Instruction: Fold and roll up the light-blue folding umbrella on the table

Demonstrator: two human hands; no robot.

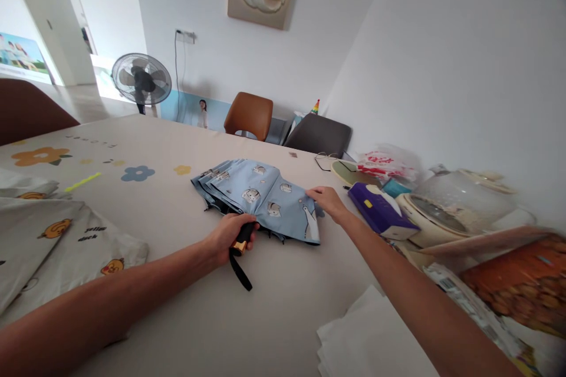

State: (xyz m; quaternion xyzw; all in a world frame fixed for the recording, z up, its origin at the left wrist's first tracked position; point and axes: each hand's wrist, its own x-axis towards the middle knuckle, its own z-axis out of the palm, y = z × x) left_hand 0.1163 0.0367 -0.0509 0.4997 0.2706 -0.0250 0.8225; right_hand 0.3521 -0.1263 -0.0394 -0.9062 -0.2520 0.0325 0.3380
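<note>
A light blue folding umbrella [260, 197] with small cartoon prints lies collapsed on the table, its fabric panels fanned out. My left hand [230, 237] is wrapped round its black and gold handle, and a black wrist strap [241, 274] trails toward me. My right hand [328, 200] pinches the right edge of the blue fabric, fingers closed on it.
A cream tablecloth [177, 283] with flower prints covers the table. Folded printed cloth [53, 241] lies at left. At right: a purple tissue box [380, 209], a lidded glass pot [455, 203], a plastic bag, glasses, white paper [371, 341]. Two chairs and a fan [141, 79] stand beyond.
</note>
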